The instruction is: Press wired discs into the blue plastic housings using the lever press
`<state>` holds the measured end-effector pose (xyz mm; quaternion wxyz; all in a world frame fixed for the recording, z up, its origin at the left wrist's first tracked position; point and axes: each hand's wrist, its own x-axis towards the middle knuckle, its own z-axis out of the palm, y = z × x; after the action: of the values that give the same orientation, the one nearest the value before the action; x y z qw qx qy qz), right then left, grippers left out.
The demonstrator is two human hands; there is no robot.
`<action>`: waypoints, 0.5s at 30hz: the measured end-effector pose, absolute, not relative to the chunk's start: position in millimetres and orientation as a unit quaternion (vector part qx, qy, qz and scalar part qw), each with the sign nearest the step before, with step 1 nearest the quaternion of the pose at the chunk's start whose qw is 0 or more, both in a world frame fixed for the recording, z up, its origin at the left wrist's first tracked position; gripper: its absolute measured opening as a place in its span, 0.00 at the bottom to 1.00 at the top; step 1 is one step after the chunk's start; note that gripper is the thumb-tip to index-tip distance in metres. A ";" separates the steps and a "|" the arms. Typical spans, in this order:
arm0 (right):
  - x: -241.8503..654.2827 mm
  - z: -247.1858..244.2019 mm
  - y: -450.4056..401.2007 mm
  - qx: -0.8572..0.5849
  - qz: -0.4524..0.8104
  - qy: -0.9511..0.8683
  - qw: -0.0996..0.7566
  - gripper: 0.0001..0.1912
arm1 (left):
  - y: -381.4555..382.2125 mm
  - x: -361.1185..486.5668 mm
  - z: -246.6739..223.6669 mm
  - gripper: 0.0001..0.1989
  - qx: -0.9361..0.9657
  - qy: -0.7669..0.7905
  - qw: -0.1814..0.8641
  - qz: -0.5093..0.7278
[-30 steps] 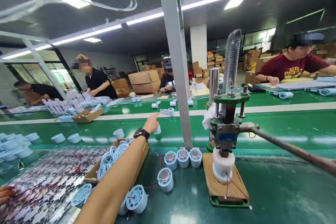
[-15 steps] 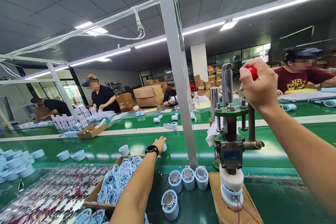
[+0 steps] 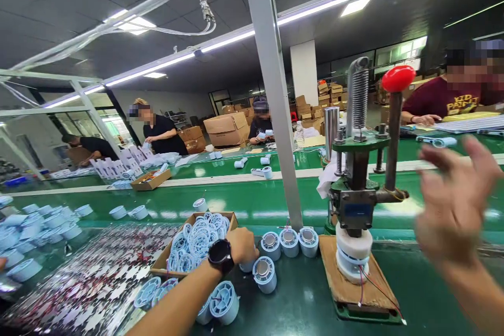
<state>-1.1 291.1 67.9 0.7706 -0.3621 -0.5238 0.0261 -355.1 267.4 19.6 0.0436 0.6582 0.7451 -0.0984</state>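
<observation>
My left hand [image 3: 241, 245], a dark watch on its wrist, is closed around a light blue round housing [image 3: 247, 266], mostly hidden under the fingers. Beside it stands another housing [image 3: 264, 274] with a metal disc in its top. Three similar housings [image 3: 289, 243] are lined up behind. My right hand [image 3: 452, 199] is blurred, fingers spread, in the air right of the hand press [image 3: 357, 207] and clear of its red lever knob [image 3: 399, 79]. Under the white press head sits a light blue housing [image 3: 352, 265] with thin wires, on a wooden board [image 3: 328, 273].
A cardboard box [image 3: 159, 262] of light blue rings stands left of my left hand. Metal plates with red wires [image 3: 90, 278] cover the left side, with piled housings [image 3: 43, 231] beyond. A grey post [image 3: 277, 89] rises ahead. Several co-workers sit or stand across the green conveyor belt [image 3: 236, 194].
My left hand has come back from the belt toward me with a housing. My right hand has let go of the red knob and moved down and right. The view has shifted slightly.
</observation>
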 end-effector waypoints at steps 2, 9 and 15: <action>-15.1 -2.6 264.9 -0.396 0.114 -0.489 0.769 0.36 | 246.3 -346.1 19.0 0.14 0.661 0.740 0.037 -0.123; -62.4 -95.2 238.0 -0.613 0.341 -0.506 0.502 0.55 | 215.8 -298.2 10.2 0.26 0.702 0.707 0.039 -0.072; -29.2 -100.6 246.7 -0.680 0.143 -0.490 0.526 0.46 | 218.8 -324.1 23.7 0.19 0.689 0.722 0.006 -0.060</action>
<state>-29.2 246.7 -100.6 0.5263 -0.6798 -0.4903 0.1434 -324.1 218.8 23.7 0.0055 0.6888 0.7225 -0.0595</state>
